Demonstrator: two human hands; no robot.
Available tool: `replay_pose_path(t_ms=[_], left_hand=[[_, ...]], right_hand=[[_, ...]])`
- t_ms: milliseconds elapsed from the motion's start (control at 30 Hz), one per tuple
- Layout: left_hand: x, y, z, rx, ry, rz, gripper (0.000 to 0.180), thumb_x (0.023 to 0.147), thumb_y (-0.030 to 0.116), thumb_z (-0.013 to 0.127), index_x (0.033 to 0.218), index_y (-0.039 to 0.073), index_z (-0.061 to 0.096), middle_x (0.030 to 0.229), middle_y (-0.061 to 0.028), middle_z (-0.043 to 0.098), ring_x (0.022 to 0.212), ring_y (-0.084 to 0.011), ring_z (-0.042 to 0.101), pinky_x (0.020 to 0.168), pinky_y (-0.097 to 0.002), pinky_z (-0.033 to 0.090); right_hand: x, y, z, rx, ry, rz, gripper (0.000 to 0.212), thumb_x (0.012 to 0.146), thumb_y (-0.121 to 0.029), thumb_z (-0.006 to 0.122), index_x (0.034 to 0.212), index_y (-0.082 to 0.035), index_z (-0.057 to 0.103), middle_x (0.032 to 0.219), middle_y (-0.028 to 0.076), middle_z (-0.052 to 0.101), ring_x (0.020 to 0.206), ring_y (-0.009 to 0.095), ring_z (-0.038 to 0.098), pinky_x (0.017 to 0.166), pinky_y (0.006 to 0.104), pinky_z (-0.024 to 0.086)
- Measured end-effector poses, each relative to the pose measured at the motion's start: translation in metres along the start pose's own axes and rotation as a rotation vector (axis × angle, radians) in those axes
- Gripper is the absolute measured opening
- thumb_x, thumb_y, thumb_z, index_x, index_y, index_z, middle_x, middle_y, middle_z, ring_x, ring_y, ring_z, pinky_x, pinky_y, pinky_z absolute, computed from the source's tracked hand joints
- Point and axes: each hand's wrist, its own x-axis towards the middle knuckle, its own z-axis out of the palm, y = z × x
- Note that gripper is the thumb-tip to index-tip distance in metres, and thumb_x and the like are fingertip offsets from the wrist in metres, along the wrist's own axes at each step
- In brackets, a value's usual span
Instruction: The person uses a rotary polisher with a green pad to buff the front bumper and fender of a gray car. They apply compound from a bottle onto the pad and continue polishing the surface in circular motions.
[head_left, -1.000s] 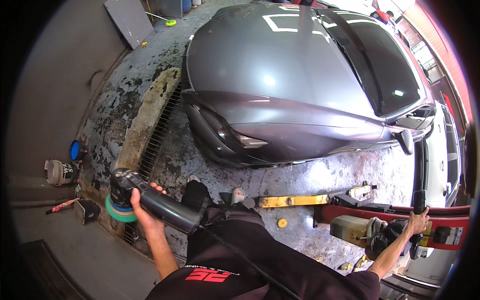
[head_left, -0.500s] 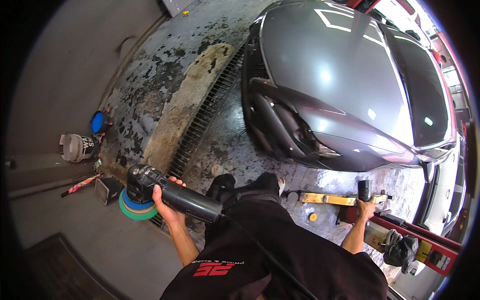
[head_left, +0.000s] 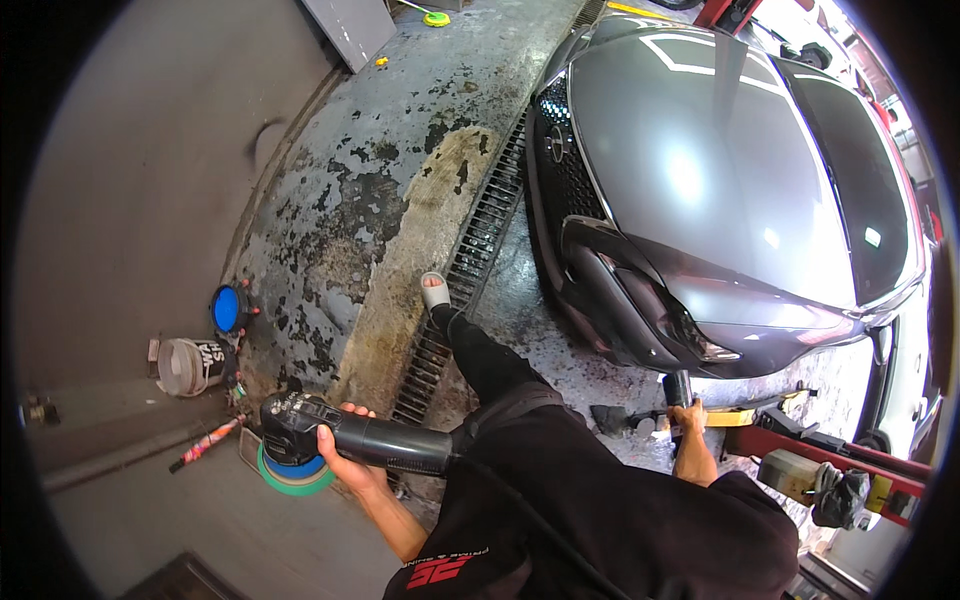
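My left hand (head_left: pixel 350 462) is wrapped round the black body of a corded polisher (head_left: pixel 392 443), with the thumb over its top. On the polisher's head a blue backing plate and a green pad (head_left: pixel 300 484) face down, apart from any surface. My right hand (head_left: pixel 687 420) grips a black cylinder (head_left: pixel 678 387), perhaps a bottle, held upright; its kind does not show clearly. Just beyond that cylinder is the front corner of a dark grey car (head_left: pixel 690 190), near its headlight (head_left: pixel 690 325). The polisher's cord runs back across my dark apron.
A metal drain grate (head_left: pixel 490 220) crosses the patchy floor, with my sandaled foot (head_left: pixel 434 290) beside it. A white bucket (head_left: pixel 187 367) and a blue-lidded container (head_left: pixel 228 308) stand by the left wall. The red and yellow lift arm (head_left: pixel 820 445) lies low at right.
I have stepped forward, one leg now stretched out over the grate. My right hand has moved left with the black cylinder, closer to the car's corner. The polisher stays in my left hand.
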Motion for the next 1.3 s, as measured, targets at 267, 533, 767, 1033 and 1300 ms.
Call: replay_pose_path(t_ms=[267, 533, 767, 1033, 1300], left_hand=[[0.188, 0.068, 0.013, 0.011, 0.051, 0.028, 0.064, 0.099, 0.058, 0.063, 0.122, -0.002, 0.062, 0.111, -0.0147, 0.067, 0.105, -0.0272, 0.066, 0.098, -0.0426, 0.054], [0.375, 0.143, 0.089, 0.101, 0.175, 0.081, 0.07, 0.098, 0.063, 0.062, 0.121, -0.003, 0.07, 0.112, -0.0157, 0.072, 0.103, -0.0316, 0.069, 0.098, -0.0475, 0.056], [0.534, 0.177, 0.141, 0.166, 0.037, -0.004, 0.071, 0.097, 0.063, 0.064, 0.117, -0.004, 0.071, 0.109, -0.018, 0.073, 0.101, -0.0341, 0.071, 0.095, -0.0493, 0.058], [0.745, 0.269, 0.134, 0.15, -0.134, -0.046, 0.066, 0.1, 0.06, 0.063, 0.12, -0.003, 0.069, 0.111, -0.014, 0.071, 0.103, -0.0273, 0.069, 0.097, -0.0416, 0.056], [0.863, 0.363, 0.161, 0.203, -0.182, -0.073, 0.064, 0.103, 0.06, 0.06, 0.121, -0.001, 0.066, 0.109, -0.012, 0.068, 0.105, -0.0239, 0.068, 0.096, -0.0393, 0.056]], right_hand=[[-0.062, -0.287, 0.009, 0.051, -0.045, -0.082, 0.108, 0.064, -0.038, 0.095, 0.16, -0.027, 0.046, 0.152, 0.019, 0.057, 0.137, 0.04, 0.061, 0.111, 0.0546, 0.053], [-0.149, -0.579, -0.033, 0.147, 0.03, -0.392, 0.115, 0.059, -0.052, 0.099, 0.155, -0.019, 0.046, 0.146, 0.022, 0.055, 0.141, 0.042, 0.054, 0.115, 0.0569, 0.048], [-0.216, -0.748, -0.027, 0.055, -0.157, -0.432, 0.107, 0.054, -0.042, 0.096, 0.153, -0.026, 0.058, 0.145, 0.016, 0.06, 0.14, 0.038, 0.056, 0.11, 0.0516, 0.047], [-0.321, -0.863, 0.038, 0.1, -0.184, -0.206, 0.104, 0.052, -0.038, 0.099, 0.148, -0.024, 0.06, 0.146, 0.015, 0.061, 0.143, 0.035, 0.055, 0.113, 0.0504, 0.046], [-0.419, -0.938, 0.088, 0.17, -0.426, -0.09, 0.104, 0.055, -0.038, 0.099, 0.15, -0.026, 0.058, 0.147, 0.013, 0.063, 0.14, 0.036, 0.059, 0.11, 0.0516, 0.05]])
